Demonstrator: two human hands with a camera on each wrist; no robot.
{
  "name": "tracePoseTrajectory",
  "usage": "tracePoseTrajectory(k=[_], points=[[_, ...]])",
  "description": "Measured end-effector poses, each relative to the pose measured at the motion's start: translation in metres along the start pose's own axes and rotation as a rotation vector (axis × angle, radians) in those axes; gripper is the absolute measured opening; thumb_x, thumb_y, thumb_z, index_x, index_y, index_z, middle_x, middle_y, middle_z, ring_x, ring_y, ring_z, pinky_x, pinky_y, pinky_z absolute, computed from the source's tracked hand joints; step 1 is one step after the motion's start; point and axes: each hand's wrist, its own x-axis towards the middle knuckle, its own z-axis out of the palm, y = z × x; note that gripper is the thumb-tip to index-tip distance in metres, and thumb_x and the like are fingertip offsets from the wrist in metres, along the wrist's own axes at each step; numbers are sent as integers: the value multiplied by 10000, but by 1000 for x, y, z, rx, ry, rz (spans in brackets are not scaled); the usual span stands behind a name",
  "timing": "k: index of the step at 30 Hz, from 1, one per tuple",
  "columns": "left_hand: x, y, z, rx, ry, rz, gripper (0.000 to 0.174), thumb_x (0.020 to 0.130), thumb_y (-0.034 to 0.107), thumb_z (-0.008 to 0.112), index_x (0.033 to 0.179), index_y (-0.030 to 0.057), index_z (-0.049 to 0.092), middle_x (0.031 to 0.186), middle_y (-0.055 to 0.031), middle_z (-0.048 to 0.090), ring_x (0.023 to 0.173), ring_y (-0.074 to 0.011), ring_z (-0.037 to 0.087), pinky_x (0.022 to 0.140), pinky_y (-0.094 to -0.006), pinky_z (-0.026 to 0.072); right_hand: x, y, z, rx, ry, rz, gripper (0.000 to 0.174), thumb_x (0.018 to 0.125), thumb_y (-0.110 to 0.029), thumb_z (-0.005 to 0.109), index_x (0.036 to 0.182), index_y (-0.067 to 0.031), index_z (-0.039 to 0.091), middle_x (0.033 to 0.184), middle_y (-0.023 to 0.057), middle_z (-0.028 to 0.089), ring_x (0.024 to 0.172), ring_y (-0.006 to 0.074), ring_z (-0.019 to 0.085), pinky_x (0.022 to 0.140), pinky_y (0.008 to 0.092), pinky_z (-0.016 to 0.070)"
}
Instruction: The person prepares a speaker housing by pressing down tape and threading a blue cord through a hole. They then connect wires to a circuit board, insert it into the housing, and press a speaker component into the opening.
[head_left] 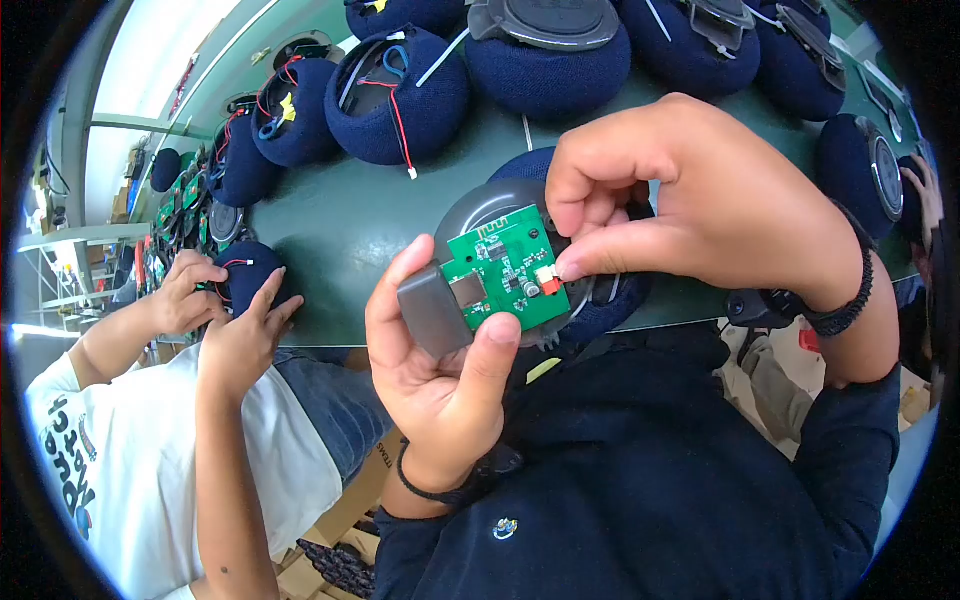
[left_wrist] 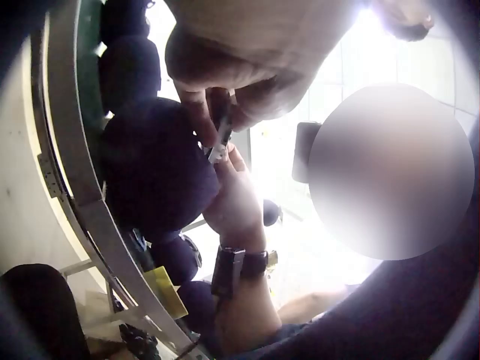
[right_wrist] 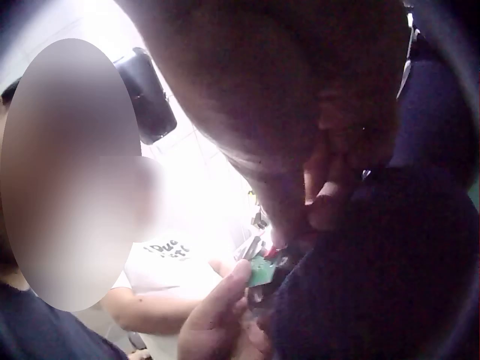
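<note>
My left hand (head_left: 440,395) grips a dark grey plastic piece (head_left: 434,310) with a green circuit board (head_left: 505,265), the thumb on the board's lower edge. At the board's right edge, the right hand (head_left: 690,195) pinches a small white plug (head_left: 545,273) beside a red socket (head_left: 550,286). Behind the board lies a navy fabric-covered speaker (head_left: 610,305) with a grey round base (head_left: 462,212). The right wrist view shows the board (right_wrist: 262,273) between both hands, much of it in shadow. Fingers mostly hide the work in the left wrist view.
Several navy speakers (head_left: 400,110) line the far side of the green table (head_left: 330,230), some with red wires hanging out. To the left, another person's hands (head_left: 240,320) work on a speaker (head_left: 250,275). Circuit boards (head_left: 180,205) are piled beyond.
</note>
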Motion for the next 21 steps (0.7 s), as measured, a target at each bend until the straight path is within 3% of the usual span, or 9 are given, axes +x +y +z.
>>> tracePoseTrajectory(k=[4, 6, 7, 9, 10, 12, 18, 21], points=[[0, 2, -3, -15, -8, -13, 699, 922, -18, 722, 1506, 10, 339, 1269, -182, 637, 1094, -215, 674, 901, -313, 565, 0, 1, 3, 21, 19, -11, 230, 798, -95, 847, 865, -18, 640, 851, 41, 672, 697, 113, 652, 646, 244, 509], [0, 3, -9, -46, -102, -42, 693, 924, -23, 716, 1502, 7, 335, 1257, -192, 642, 1070, -214, 683, 860, -303, 581, -1, 0, 4, -212, 113, -142, 324, 730, -107, 888, 915, -29, 633, 969, 45, 647, 764, 148, 612, 709, 262, 510], [0, 3, -7, -47, -98, -41, 693, 924, -23, 716, 1502, 7, 335, 1257, -192, 642, 1070, -214, 683, 860, -303, 581, 0, 2, 5, -213, 109, -144, 324, 730, -107, 888, 915, -29, 633, 969, 45, 647, 764, 148, 612, 709, 262, 510], [-1, 4, -4, 63, -21, -61, 680, 913, 63, 733, 1493, 9, 382, 1245, -156, 649, 1033, -206, 696, 718, -274, 610, 3, 10, 10, -292, 315, -243, 440, 661, -116, 920, 987, -39, 635, 1047, 40, 614, 856, 186, 564, 803, 281, 494], [-1, 5, -3, 61, -20, -60, 680, 913, 63, 733, 1493, 9, 382, 1245, -156, 649, 1033, -206, 696, 718, -274, 610, 6, 13, 11, -218, 319, -268, 505, 633, -157, 931, 1041, -51, 652, 1030, 25, 630, 940, 190, 552, 870, 297, 467], [0, 5, -2, -75, -48, -68, 683, 926, -49, 697, 1500, 5, 331, 1282, -196, 621, 1108, -218, 669, 919, -317, 570, 6, 15, 9, -186, 266, -235, 516, 634, -176, 932, 1054, -55, 658, 1031, 21, 639, 938, 183, 564, 864, 298, 466], [3, 1, -1, 68, -84, 24, 681, 921, -69, 690, 1499, 2, 337, 1309, -188, 602, 1141, -223, 655, 958, -331, 552, 8, 12, -2, -117, 133, -152, 524, 655, -201, 920, 1101, -65, 679, 1044, 16, 673, 963, 168, 611, 874, 308, 467], [7, 8, -1, -23, -96, -47, 688, 914, -79, 694, 1499, 0, 341, 1315, -191, 603, 1156, -235, 651, 981, -341, 540, 9, 13, -3, -70, 100, -135, 527, 674, -188, 907, 1135, -64, 684, 1082, 21, 684, 994, 162, 622, 900, 311, 470]])
